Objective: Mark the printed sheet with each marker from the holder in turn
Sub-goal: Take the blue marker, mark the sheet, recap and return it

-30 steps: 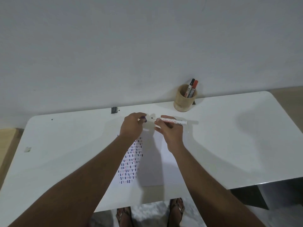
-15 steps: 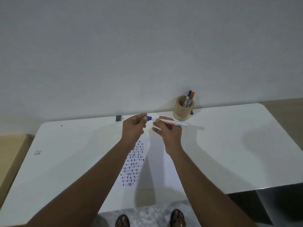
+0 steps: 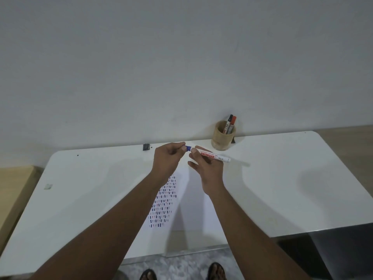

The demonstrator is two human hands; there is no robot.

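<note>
My right hand (image 3: 205, 165) grips a white marker (image 3: 217, 157) with red lettering, held level above the table. My left hand (image 3: 168, 158) pinches its blue cap (image 3: 188, 148), which sits on the marker's left end. Beneath both hands lies the printed sheet (image 3: 182, 201), with rows of short blue and red marks down its left side. A round wooden holder (image 3: 221, 138) stands at the table's back edge and holds a black-capped marker (image 3: 229, 123) and a red-capped marker (image 3: 232, 123).
The white table (image 3: 282, 178) has rounded corners and stands against a plain wall. A small dark object (image 3: 146, 147) lies at the back edge. A small pale scrap (image 3: 48, 186) lies at the left. My sandalled feet (image 3: 216, 271) show below the front edge.
The cap in my left hand has gone onto the marker's bare tip; a gap showed between them before. Both hands have lifted slightly from the sheet.
</note>
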